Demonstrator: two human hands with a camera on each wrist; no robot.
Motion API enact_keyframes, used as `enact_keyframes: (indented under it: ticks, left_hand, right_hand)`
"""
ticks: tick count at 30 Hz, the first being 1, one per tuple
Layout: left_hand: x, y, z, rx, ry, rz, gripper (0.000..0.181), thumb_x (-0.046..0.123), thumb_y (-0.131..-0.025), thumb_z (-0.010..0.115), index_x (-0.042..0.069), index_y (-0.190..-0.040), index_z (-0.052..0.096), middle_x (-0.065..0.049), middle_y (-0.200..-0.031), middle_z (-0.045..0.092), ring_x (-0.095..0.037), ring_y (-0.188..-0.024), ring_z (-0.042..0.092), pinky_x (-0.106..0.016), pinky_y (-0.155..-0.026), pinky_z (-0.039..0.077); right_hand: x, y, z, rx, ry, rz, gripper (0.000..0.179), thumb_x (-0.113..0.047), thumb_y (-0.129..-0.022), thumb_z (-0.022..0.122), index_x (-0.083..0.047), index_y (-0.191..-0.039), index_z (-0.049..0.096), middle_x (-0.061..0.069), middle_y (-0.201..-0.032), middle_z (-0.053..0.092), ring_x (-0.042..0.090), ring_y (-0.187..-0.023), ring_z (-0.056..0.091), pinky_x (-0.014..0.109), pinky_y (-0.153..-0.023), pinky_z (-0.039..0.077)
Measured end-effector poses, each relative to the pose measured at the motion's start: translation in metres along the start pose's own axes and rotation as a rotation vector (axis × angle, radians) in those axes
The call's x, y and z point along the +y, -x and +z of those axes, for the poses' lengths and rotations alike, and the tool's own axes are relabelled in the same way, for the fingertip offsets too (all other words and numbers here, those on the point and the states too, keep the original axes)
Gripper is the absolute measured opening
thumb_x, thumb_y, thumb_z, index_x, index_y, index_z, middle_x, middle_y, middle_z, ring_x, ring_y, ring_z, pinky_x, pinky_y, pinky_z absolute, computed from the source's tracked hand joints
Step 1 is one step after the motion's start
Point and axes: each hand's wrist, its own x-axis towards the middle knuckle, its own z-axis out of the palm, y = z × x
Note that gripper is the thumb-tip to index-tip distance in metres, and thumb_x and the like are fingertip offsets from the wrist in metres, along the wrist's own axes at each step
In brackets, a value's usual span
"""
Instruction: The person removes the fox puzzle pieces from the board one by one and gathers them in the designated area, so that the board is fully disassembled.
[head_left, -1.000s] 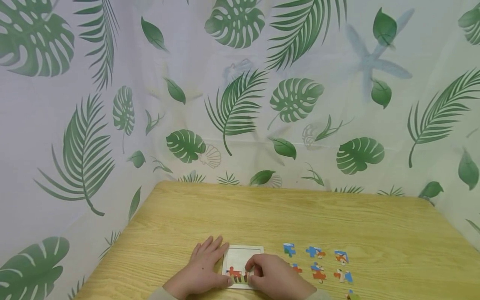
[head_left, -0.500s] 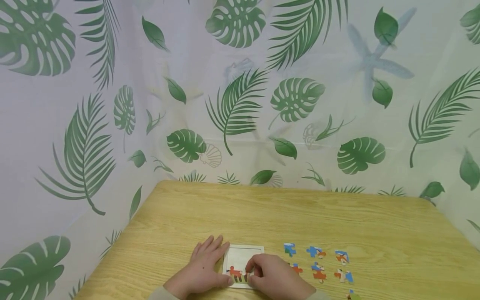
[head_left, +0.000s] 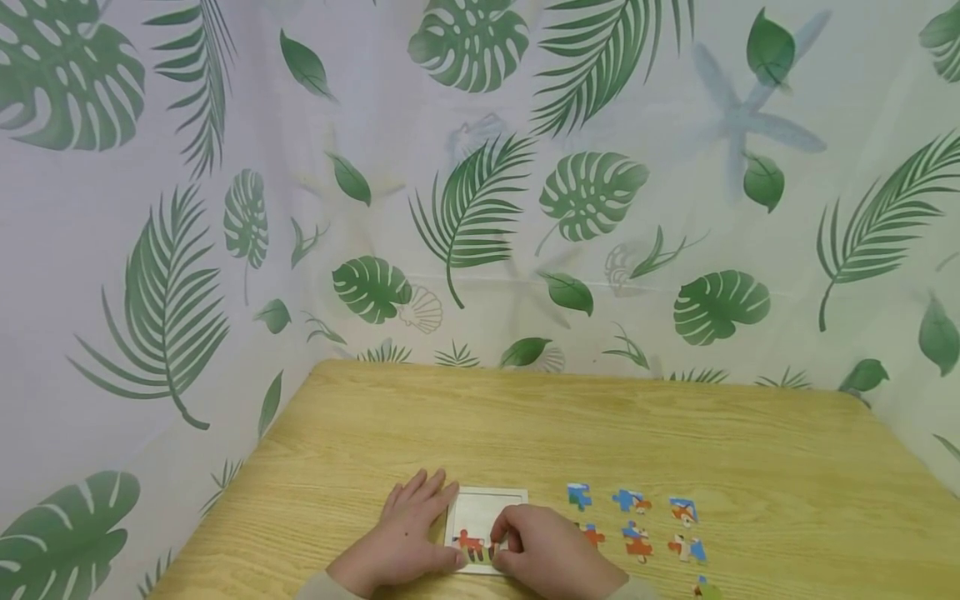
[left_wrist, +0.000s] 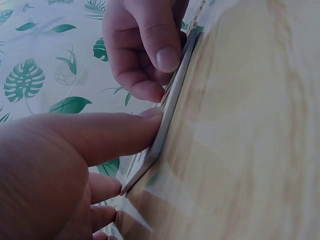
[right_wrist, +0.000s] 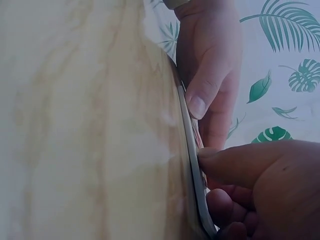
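Note:
A pale square puzzle tray (head_left: 486, 492) lies near the table's front edge. At its lower left sits a red-and-green jigsaw piece (head_left: 470, 543). My left hand (head_left: 401, 537) rests flat along the tray's left side, fingers spread straight, thumb on the lower left corner. The right hand (head_left: 551, 550) has its fingers bent over the lower right of the tray, pinching another jigsaw piece (head_left: 492, 551) that they mostly hide. In the left wrist view the left thumb (left_wrist: 135, 130) lies on the tray's edge (left_wrist: 170, 110). The right wrist view has the right thumb (right_wrist: 225, 160) over the rim (right_wrist: 192, 150).
Right of the tray several loose jigsaw pieces lie in rough rows, among them a blue-and-green piece (head_left: 578, 497), a fox-face piece (head_left: 683, 511) and a green piece (head_left: 705, 588) near the front. The wooden table (head_left: 450, 417) meets a leaf-print curtain (head_left: 480, 333) behind and at left.

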Motion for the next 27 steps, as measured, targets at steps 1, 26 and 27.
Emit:
enact_keyframes:
  ticks: [1,26,27]
  left_hand:
    - [0.0001,0.0002,-0.0002,0.001,-0.002,0.003,0.095,0.051,-0.081,0.077,0.004,-0.155,0.040,-0.021,-0.164,0.024,-0.044,-0.151,0.010,-0.067,-0.116,0.000]
    - [-0.0005,-0.0006,-0.0006,-0.011,-0.011,0.004,0.086,0.050,-0.089,0.071,0.005,-0.155,0.040,-0.021,-0.164,0.024,-0.045,-0.151,0.010,-0.068,-0.115,0.001]
    - [-0.0004,-0.0005,-0.0006,-0.011,-0.012,0.003,0.086,0.050,-0.089,0.072,0.005,-0.155,0.040,-0.021,-0.164,0.024,-0.045,-0.151,0.010,-0.068,-0.115,0.001]
  right_hand:
    - [-0.0001,-0.0001,0.0002,0.004,0.009,0.000,0.007,-0.025,-0.088,0.072,-0.022,-0.091,0.067,-0.009,-0.066,0.051,0.007,-0.055,0.044,0.026,-0.054,0.039]
    - [-0.0082,-0.0020,-0.0009,-0.001,0.054,0.021,0.009,-0.022,-0.089,0.075,-0.021,-0.089,0.065,-0.010,-0.069,0.052,0.006,-0.059,0.046,0.027,-0.056,0.041]
    - [-0.0083,-0.0020,-0.0008,-0.001,0.055,0.021,0.010,-0.022,-0.089,0.075,-0.021,-0.089,0.065,-0.010,-0.069,0.052,0.006,-0.058,0.046,0.027,-0.056,0.040]
